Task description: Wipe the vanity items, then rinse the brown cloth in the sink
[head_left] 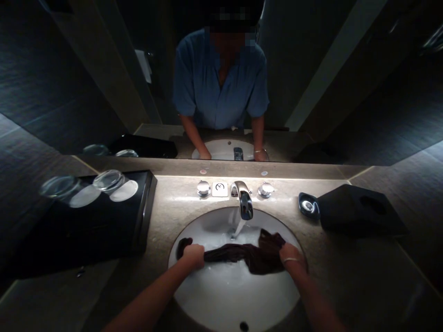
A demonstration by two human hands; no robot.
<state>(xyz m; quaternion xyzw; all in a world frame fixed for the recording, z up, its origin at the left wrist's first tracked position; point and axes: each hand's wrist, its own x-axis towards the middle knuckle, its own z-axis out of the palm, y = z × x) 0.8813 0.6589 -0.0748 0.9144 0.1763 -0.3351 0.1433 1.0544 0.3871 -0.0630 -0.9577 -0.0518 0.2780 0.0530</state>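
A dark, wet-looking cloth stretches across the white oval sink, held at both ends. My left hand is closed round its narrow, bunched end, and a short tail sticks out past the fist. At the other side my right hand, with a bracelet at the wrist, grips the wider, looser part. Water runs from the chrome faucet into the bowl behind the cloth. I cannot make out what kind of garment or cloth it is.
Two round knobs flank the faucet, with a small white sign between. A black tray with glasses stands left. On the right are a dark soap dish and a black box. A wide mirror backs the counter.
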